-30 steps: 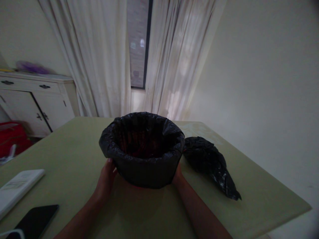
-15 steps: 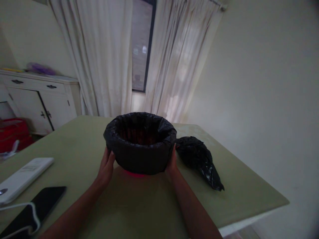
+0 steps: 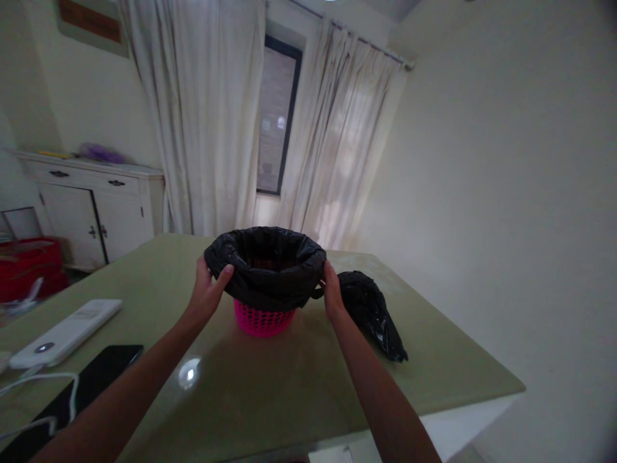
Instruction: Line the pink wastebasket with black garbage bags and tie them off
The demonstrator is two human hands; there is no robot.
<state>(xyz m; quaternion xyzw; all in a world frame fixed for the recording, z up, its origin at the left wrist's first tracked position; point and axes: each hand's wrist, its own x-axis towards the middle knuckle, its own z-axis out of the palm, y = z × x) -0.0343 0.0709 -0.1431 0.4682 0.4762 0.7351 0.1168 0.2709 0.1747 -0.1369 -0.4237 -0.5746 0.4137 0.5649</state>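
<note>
A small pink perforated plastic basket (image 3: pixel 263 319) stands near the middle of the pale green bench (image 3: pixel 289 379), lined with a crinkled black plastic bag (image 3: pixel 266 267) folded over its rim; the left hand (image 3: pixel 207 292) has its grip closed on the bag's left edge, thumb over the rim; the right hand (image 3: pixel 331 294) pinches the bag's right edge; just beside it lies a crumpled black plastic bag bundle (image 3: pixel 371 312); a white remote control (image 3: pixel 67 331) and a dark phone (image 3: pixel 96 376) lie at the left.
</note>
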